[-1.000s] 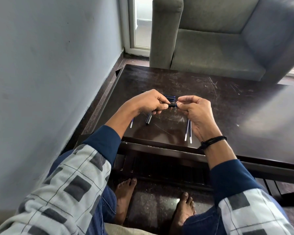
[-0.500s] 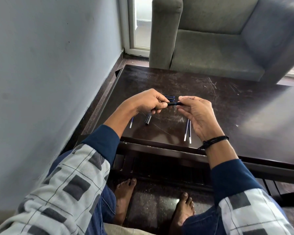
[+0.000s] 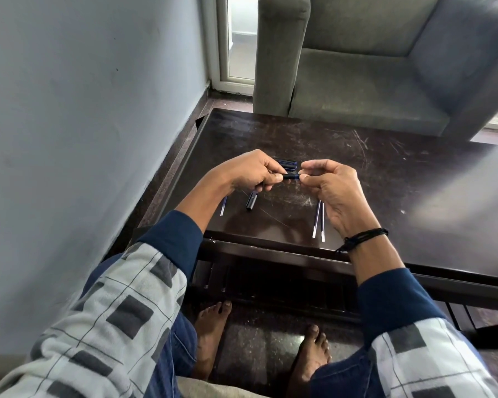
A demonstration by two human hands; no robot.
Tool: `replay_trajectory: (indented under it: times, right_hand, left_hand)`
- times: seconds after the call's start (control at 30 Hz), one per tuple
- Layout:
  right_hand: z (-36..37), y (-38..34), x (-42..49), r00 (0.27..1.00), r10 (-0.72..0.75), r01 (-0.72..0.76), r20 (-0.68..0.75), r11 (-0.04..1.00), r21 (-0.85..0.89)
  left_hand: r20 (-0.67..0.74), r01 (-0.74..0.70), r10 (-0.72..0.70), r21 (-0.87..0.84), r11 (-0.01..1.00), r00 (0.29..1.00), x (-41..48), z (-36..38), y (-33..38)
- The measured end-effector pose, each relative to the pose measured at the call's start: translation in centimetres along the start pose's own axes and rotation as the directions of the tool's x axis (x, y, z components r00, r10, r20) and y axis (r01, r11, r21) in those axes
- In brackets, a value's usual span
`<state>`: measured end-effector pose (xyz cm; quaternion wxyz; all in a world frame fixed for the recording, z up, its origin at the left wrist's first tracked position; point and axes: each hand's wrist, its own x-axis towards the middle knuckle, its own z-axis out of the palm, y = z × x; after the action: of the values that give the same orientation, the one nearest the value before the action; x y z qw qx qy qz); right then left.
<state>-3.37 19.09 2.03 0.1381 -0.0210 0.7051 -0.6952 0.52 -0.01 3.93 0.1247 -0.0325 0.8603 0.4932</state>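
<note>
Above the dark wooden table (image 3: 400, 196), my left hand (image 3: 250, 170) grips a short dark pen barrel (image 3: 291, 176) held level. My right hand (image 3: 332, 186) pinches the barrel's right end with thumb and fingertips. Two thin pen refills (image 3: 319, 221) lie side by side on the table under my right hand. Another refill (image 3: 223, 206) and a black pen piece (image 3: 251, 201) lie below my left hand. More dark blue pen parts (image 3: 288, 163) rest just beyond my hands, partly hidden.
A grey wall (image 3: 84, 124) runs close along the left. A grey armchair (image 3: 371, 67) stands behind the table. My bare feet (image 3: 213, 334) rest on the floor under the table's near edge.
Both hands stay together over the table. My right fingers have shifted slightly at the barrel's end; the parts on the table have not moved.
</note>
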Motion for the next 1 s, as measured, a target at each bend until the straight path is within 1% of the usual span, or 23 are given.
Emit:
replay_trajectory:
  times: [0.27,0.33,0.43,0.53,0.63,0.73,0.83,0.93,1.0]
  right_hand:
    - [-0.1,-0.43,-0.22,1.0,-0.012,0.013,-0.001,0.999,0.045]
    - [-0.12,-0.48,-0.24,1.0,-0.009,0.01,-0.009,1.0,0.028]
    - [-0.28,-0.44,-0.14,1.0,-0.011,0.01,-0.03,0.999,-0.035]
    - [-0.38,-0.29,-0.13,0.999,-0.037,0.036,-0.009,0.994,-0.104]
    - [-0.29,-0.39,-0.3,0.998,-0.058,0.06,0.015,0.982,-0.18]
    - [-0.27,-0.51,-0.26,0.999,-0.049,0.043,-0.018,0.965,-0.259]
    - [-0.11,-0.54,-0.29,0.999,-0.033,0.019,-0.043,0.954,-0.298]
    - [-0.18,-0.77,-0.46,0.998,-0.039,0.025,-0.049,0.966,-0.256]
    - [-0.33,-0.88,-0.55,0.997,-0.072,0.067,-0.019,0.975,-0.21]
  left_hand:
    - [-0.003,0.002,-0.002,-0.01,1.0,1.0,-0.06,-0.13,0.22]
    - [-0.003,0.005,-0.005,-0.01,1.0,1.0,-0.08,-0.1,0.24]
    - [-0.002,0.008,-0.008,-0.013,1.0,1.0,-0.16,-0.14,0.31]
    - [-0.019,-0.002,0.001,-0.008,1.0,1.0,-0.25,-0.21,0.3]
    - [-0.026,-0.053,0.053,0.008,0.999,0.998,-0.31,-0.3,0.2]
    - [-0.05,-0.115,0.119,0.084,0.99,0.992,-0.32,-0.47,0.26]
    - [-0.053,-0.137,0.144,0.108,0.985,0.988,-0.3,-0.57,0.39]
    - [-0.061,-0.133,0.141,0.117,0.984,0.988,-0.24,-0.72,0.26]
    - [-0.083,-0.127,0.137,0.114,0.985,0.987,-0.14,-0.88,0.06]
